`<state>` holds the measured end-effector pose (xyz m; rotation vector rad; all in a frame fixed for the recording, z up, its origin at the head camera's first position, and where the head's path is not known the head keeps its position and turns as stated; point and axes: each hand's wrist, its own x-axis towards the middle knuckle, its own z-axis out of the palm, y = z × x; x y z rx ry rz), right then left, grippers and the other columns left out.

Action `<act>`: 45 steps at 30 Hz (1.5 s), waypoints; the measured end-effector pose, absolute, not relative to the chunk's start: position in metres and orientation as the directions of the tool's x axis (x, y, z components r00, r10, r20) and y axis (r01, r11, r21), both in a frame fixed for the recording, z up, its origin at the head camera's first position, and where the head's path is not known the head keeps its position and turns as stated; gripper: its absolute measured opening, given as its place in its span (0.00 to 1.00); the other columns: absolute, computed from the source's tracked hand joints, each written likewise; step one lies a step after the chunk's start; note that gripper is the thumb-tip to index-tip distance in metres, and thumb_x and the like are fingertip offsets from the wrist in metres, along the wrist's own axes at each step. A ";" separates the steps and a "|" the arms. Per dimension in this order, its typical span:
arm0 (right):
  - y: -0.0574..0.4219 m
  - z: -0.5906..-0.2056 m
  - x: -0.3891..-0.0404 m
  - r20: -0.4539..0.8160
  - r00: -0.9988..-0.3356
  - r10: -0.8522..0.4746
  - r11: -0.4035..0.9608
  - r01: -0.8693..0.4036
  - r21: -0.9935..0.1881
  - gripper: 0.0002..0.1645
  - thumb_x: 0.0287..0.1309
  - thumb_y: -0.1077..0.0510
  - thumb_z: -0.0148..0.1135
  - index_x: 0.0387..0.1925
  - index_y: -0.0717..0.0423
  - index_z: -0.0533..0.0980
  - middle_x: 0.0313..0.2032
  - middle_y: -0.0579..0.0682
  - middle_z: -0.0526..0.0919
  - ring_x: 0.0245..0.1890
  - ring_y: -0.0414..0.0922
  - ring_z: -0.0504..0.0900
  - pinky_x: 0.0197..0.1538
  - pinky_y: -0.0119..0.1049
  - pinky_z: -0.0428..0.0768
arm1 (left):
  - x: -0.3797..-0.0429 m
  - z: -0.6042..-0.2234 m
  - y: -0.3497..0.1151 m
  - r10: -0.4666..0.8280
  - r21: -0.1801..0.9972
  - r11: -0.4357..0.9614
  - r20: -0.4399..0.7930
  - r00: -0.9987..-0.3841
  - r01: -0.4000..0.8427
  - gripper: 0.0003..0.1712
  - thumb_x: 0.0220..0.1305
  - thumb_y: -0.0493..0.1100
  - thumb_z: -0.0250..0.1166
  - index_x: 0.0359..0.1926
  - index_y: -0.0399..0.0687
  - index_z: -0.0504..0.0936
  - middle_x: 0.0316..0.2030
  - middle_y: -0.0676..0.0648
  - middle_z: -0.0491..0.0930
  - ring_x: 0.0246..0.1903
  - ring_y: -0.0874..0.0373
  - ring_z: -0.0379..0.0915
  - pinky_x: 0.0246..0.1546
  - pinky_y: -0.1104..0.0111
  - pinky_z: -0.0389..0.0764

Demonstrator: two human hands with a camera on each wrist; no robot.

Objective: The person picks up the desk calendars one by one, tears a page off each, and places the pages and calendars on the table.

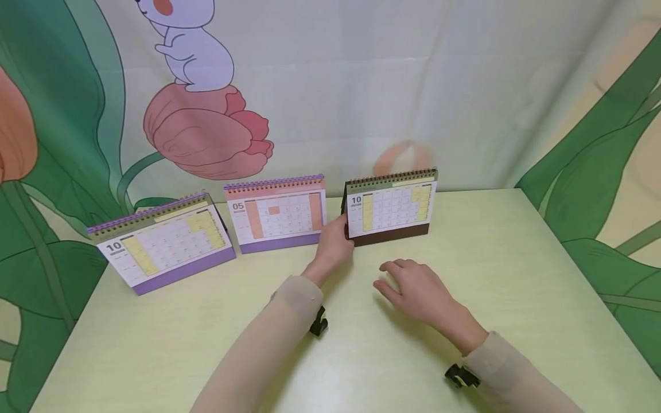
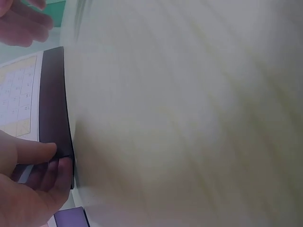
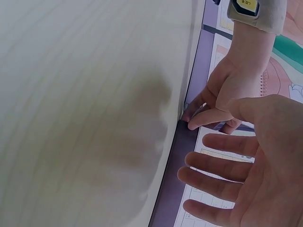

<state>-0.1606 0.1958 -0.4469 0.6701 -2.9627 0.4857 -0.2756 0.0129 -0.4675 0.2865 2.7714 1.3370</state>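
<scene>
My left hand (image 1: 335, 245) pinches the lower left corner of a brown-based desk calendar (image 1: 395, 206) showing month 10. In the left wrist view the thumb lies on the front of its brown base (image 2: 53, 101), with the fingers curled behind the edge. My right hand (image 1: 420, 291) hovers in front of that calendar, fingers spread and slightly bent, holding nothing. Just left of the left hand stands a purple-based calendar (image 1: 281, 215) showing month 05. Farther left, another purple-based calendar (image 1: 167, 244) shows month 10 and is turned at an angle.
The calendars stand near the back edge of a pale yellow-green table (image 1: 516, 275). Behind it hangs a printed cloth (image 1: 330, 97) with flowers, leaves and a white animal. Small black devices (image 1: 461, 377) are strapped at both wrists.
</scene>
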 end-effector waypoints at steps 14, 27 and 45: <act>0.194 -0.446 -0.161 0.141 -0.898 -0.417 0.851 -0.440 -0.286 0.23 0.72 0.46 0.62 0.53 0.62 0.81 0.49 0.58 0.85 0.50 0.56 0.84 0.52 0.53 0.82 | -0.273 -0.462 0.011 0.229 0.808 0.565 0.040 -0.973 0.166 0.26 0.62 0.26 0.68 0.61 0.37 0.74 0.44 0.41 0.81 0.43 0.50 0.77 0.47 0.61 0.80; 0.195 -0.442 -0.164 0.127 -0.905 -0.407 0.856 -0.426 -0.291 0.25 0.72 0.45 0.61 0.54 0.62 0.81 0.50 0.57 0.85 0.51 0.56 0.84 0.53 0.53 0.81 | -0.264 -0.450 0.006 0.258 0.950 0.292 0.036 -0.966 0.113 0.19 0.65 0.25 0.66 0.55 0.36 0.77 0.46 0.39 0.80 0.46 0.47 0.79 0.45 0.63 0.83; 0.196 -0.431 -0.177 0.292 -0.887 -0.358 0.836 -0.443 -0.323 0.23 0.70 0.49 0.65 0.54 0.62 0.79 0.54 0.58 0.82 0.57 0.55 0.79 0.56 0.53 0.80 | -0.254 -0.445 -0.014 0.295 0.970 0.226 0.024 -0.955 0.094 0.22 0.66 0.25 0.64 0.60 0.34 0.75 0.47 0.38 0.82 0.45 0.48 0.79 0.49 0.61 0.82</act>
